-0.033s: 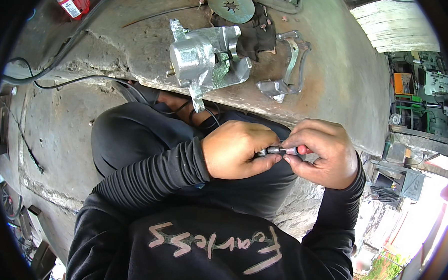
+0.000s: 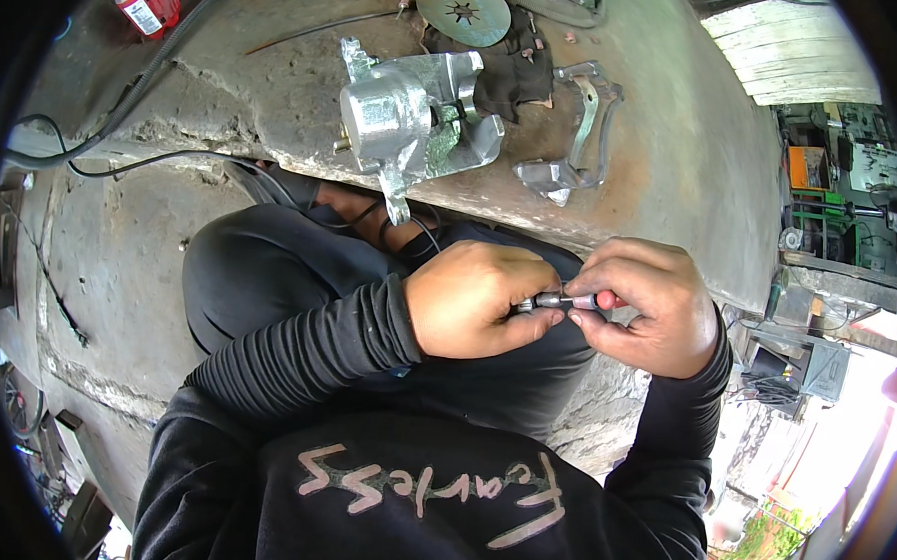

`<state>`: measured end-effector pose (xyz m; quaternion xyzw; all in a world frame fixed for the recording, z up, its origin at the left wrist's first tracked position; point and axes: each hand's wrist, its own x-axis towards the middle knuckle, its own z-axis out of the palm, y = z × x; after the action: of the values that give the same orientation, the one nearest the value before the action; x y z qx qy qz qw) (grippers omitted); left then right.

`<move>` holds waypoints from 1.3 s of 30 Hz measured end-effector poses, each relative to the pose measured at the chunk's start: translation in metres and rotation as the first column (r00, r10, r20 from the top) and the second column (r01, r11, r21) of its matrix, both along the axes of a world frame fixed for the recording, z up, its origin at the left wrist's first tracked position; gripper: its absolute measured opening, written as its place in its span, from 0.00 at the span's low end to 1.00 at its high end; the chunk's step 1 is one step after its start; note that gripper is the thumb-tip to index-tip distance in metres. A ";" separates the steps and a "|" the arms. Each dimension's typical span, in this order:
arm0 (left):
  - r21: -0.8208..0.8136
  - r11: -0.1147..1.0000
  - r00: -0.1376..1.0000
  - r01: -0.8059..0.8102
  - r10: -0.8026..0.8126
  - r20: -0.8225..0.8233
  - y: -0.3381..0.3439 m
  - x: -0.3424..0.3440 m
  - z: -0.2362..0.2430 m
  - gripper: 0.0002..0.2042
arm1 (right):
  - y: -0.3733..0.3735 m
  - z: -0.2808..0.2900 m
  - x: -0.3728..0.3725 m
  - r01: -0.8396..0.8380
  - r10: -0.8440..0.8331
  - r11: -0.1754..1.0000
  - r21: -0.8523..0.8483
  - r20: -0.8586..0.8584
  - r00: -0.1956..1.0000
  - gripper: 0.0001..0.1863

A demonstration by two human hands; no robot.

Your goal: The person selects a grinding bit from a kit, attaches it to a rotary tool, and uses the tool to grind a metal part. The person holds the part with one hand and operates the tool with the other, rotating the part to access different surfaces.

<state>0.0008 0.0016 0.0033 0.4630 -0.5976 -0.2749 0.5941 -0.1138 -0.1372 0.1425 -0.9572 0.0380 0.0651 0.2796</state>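
Observation:
I hold a small cylindrical metal piece [image 2: 546, 299] between the thumb and fingers of my left hand [image 2: 483, 300] over my lap. My right hand [image 2: 648, 304] pinches a small red-ended tool [image 2: 605, 299], whose thin metal tip meets or nearly meets that piece; exact contact is too small to tell. Ahead on the concrete ledge [image 2: 672, 210] lie a shiny silver cast housing [image 2: 381, 117] and, to its right, a metal bracket [image 2: 585, 126]. A round plate with a star-shaped centre [image 2: 463, 15] rests on a dark cloth [image 2: 518, 73] behind the housing.
A red-labelled plastic container [image 2: 145, 2] stands at the far left of the ledge. Hoses and cables [image 2: 143, 162] run from the left down beside my legs. A thin rod [image 2: 319, 29] lies behind the housing. Machinery and an orange bin [image 2: 809, 166] stand at the right.

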 end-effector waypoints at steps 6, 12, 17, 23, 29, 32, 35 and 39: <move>-0.034 0.999 0.999 0.001 0.000 0.033 -0.004 0.004 -0.005 0.10 | -0.005 0.000 0.004 -0.033 0.033 0.999 -0.011 0.010 0.999 0.08; -0.023 1.000 0.999 0.005 -0.004 0.038 -0.005 0.005 -0.007 0.10 | -0.008 0.003 0.005 -0.059 0.059 0.997 -0.048 0.008 0.998 0.08; -0.013 1.000 1.000 -0.002 0.002 0.022 -0.004 0.004 -0.007 0.09 | -0.017 0.012 0.001 -0.070 0.069 0.997 -0.040 -0.020 0.997 0.08; -0.016 1.000 1.000 -0.012 0.012 0.021 -0.005 0.009 -0.007 0.09 | -0.022 0.026 -0.003 0.048 -0.044 0.996 0.080 -0.051 0.998 0.17; 0.003 1.000 0.999 -0.029 0.029 -0.021 -0.005 0.006 -0.005 0.10 | -0.014 -0.002 0.004 -0.071 0.073 0.995 0.070 -0.026 0.997 0.12; 0.008 1.000 1.000 -0.008 0.008 -0.012 -0.006 0.006 -0.006 0.10 | -0.016 -0.004 0.002 -0.058 0.058 0.998 0.035 -0.006 0.998 0.09; -0.024 1.000 1.000 0.019 -0.019 0.020 -0.006 0.008 -0.007 0.09 | -0.019 -0.002 0.002 -0.100 0.099 0.995 0.016 0.048 0.994 0.08; -0.021 1.000 1.000 -0.008 0.008 -0.011 -0.005 0.010 -0.009 0.07 | -0.032 0.023 0.000 -0.043 0.022 0.997 0.071 0.278 0.960 0.10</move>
<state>0.0107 -0.0038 -0.0059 0.4576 -0.5951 -0.2688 0.6034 -0.1140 -0.1696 0.1655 -0.9459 -0.0198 -0.0633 0.3175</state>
